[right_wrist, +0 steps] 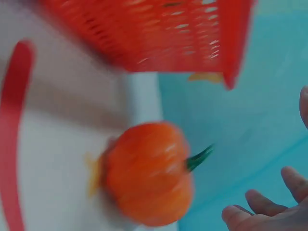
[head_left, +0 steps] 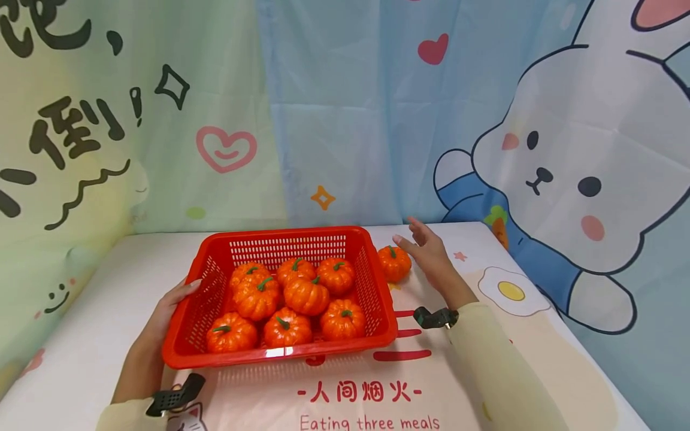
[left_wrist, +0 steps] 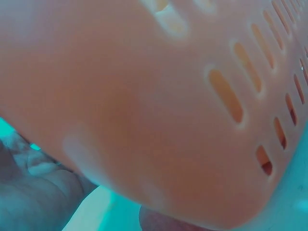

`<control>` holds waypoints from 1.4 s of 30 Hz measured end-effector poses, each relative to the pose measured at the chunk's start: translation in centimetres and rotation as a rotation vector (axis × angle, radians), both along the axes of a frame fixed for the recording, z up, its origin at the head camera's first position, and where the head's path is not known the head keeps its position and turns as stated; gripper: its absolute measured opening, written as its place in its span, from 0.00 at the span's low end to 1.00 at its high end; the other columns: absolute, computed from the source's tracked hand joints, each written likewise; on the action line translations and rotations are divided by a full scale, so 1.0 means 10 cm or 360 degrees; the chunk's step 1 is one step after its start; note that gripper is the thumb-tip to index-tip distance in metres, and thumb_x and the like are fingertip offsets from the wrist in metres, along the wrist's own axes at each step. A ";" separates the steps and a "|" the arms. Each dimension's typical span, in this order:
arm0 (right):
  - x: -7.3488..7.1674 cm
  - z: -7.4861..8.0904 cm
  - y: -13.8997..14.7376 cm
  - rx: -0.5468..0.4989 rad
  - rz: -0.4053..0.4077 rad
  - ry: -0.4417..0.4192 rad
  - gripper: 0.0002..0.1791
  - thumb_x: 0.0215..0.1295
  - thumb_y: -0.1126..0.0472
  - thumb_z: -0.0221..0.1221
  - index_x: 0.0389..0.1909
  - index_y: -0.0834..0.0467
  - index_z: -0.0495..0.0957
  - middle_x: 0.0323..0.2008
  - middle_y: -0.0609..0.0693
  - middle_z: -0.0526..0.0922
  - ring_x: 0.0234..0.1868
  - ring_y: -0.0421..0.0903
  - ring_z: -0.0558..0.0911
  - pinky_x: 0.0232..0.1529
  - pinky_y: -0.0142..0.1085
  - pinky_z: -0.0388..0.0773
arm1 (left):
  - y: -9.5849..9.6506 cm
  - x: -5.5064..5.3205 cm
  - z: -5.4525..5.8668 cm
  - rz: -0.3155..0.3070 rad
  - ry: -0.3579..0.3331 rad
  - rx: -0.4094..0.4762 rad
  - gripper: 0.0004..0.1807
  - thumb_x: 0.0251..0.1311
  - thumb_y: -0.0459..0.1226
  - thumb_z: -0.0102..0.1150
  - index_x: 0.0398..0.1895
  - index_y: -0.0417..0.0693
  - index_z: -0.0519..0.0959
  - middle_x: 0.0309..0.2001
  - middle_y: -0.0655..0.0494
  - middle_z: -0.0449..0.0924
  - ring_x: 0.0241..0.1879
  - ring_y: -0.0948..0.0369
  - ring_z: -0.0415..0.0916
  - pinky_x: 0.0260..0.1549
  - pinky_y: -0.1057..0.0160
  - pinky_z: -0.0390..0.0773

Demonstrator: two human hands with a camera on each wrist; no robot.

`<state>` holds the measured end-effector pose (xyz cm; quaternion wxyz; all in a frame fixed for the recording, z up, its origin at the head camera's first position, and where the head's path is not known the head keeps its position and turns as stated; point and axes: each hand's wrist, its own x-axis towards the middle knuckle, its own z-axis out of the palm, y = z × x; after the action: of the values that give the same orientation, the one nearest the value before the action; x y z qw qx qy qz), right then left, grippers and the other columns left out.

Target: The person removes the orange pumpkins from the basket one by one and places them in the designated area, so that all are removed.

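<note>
A red plastic basket with slotted walls holds several small orange pumpkins with green stems. My left hand grips its left side, the thumb over the rim and the other fingers hidden. The left wrist view is filled by the basket's outer wall and corner. One more pumpkin sits on the table just outside the basket's right wall. Beside that pumpkin is my right hand, fingers spread and holding nothing. In the right wrist view, a gap separates the fingers from the pumpkin.
A printed cloth with red lettering and a fried-egg picture covers the table. Behind the table hangs a cartoon curtain with a white rabbit on its right part. The table's far edge runs just behind the basket.
</note>
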<state>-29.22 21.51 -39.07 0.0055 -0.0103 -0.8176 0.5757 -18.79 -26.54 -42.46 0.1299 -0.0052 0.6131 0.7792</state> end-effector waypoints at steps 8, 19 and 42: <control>0.09 0.27 -0.17 -0.0261 0.0145 0.0041 0.39 0.65 0.46 0.61 0.74 0.47 0.58 0.71 0.49 0.62 0.69 0.49 0.64 0.65 0.45 0.65 | 0.01 0.00 0.00 -0.0001 -0.0003 0.0009 0.25 0.74 0.51 0.40 0.69 0.60 0.53 0.56 0.60 0.74 0.52 0.57 0.78 0.49 0.52 0.78; 0.23 0.51 -0.44 -0.0583 0.0543 0.0105 0.30 0.69 0.58 0.59 0.70 0.58 0.64 0.66 0.56 0.69 0.66 0.52 0.69 0.65 0.48 0.64 | 0.00 0.01 0.01 -0.0010 -0.0001 0.0015 0.27 0.74 0.51 0.40 0.71 0.59 0.51 0.56 0.60 0.75 0.52 0.57 0.78 0.48 0.51 0.78; 0.19 0.55 -1.18 0.0181 0.1227 0.0000 0.31 0.61 0.56 0.66 0.65 0.53 0.71 0.62 0.51 0.75 0.63 0.53 0.73 0.57 0.40 0.74 | 0.01 0.01 0.02 0.0021 -0.0029 0.0001 0.29 0.73 0.52 0.41 0.72 0.59 0.51 0.55 0.60 0.75 0.51 0.57 0.79 0.48 0.51 0.78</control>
<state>-27.32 9.75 -33.57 -0.2107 0.2982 -0.7921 0.4891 -18.70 -26.42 -42.29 0.1303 -0.0163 0.6117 0.7801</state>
